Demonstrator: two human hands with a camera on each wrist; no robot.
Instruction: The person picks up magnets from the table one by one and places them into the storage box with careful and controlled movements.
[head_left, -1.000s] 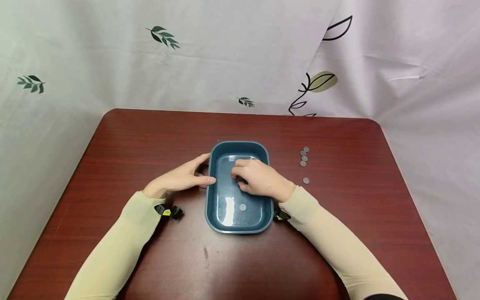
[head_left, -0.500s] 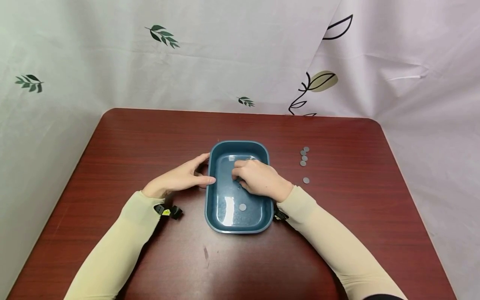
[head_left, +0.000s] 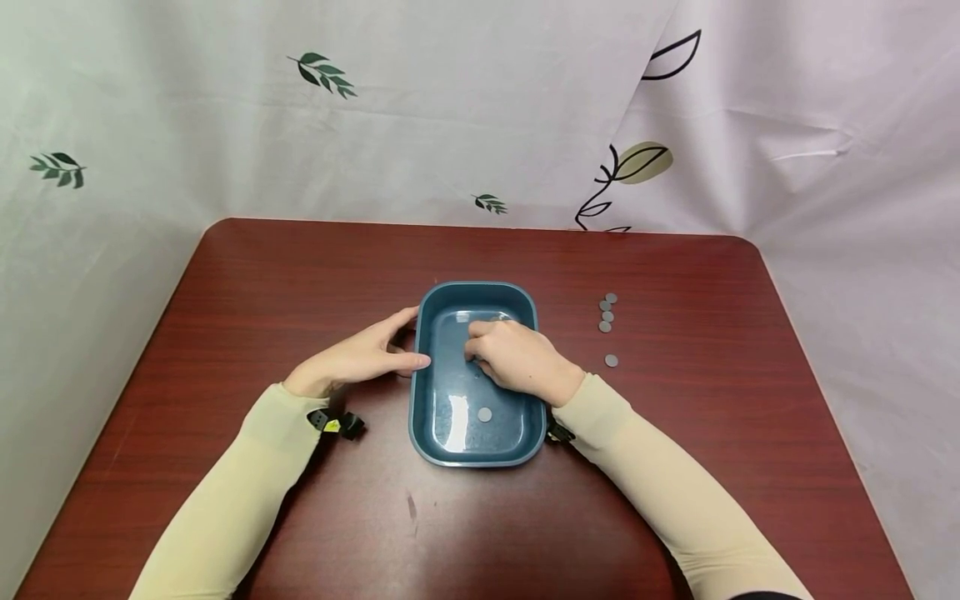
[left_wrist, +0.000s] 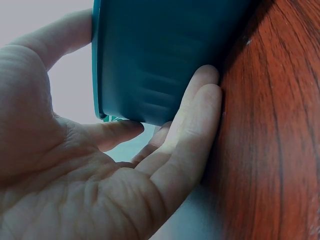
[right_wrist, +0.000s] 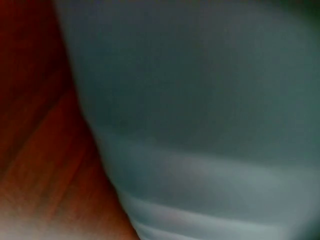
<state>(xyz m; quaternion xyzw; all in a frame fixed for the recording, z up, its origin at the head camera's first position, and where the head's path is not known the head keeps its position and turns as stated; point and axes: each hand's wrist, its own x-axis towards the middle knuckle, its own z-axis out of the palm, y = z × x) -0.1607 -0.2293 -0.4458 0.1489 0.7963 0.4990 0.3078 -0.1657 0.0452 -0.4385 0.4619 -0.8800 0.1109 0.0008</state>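
Note:
A dark blue rectangular plastic basin stands on the table in the head view. My left hand grips its left side, the thumb over the rim. In the left wrist view, fingers of this hand lie against the basin's outer wall, close to the tabletop. Inside the basin, my right hand is low with its fingers curled; the fingertips and anything between them are hidden. A silver coin lies on the basin floor nearer to me. Only the blurred basin wall and table show in the right wrist view.
Right of the basin, several coins lie in a short column on the reddish-brown table. A separate coin lies nearer to me. A pale leaf-patterned cloth hangs behind the table.
My right hand's fingers have drawn closer together at the basin floor, and its wrist has shifted slightly left. My left hand, the basin and the coins have stayed put.

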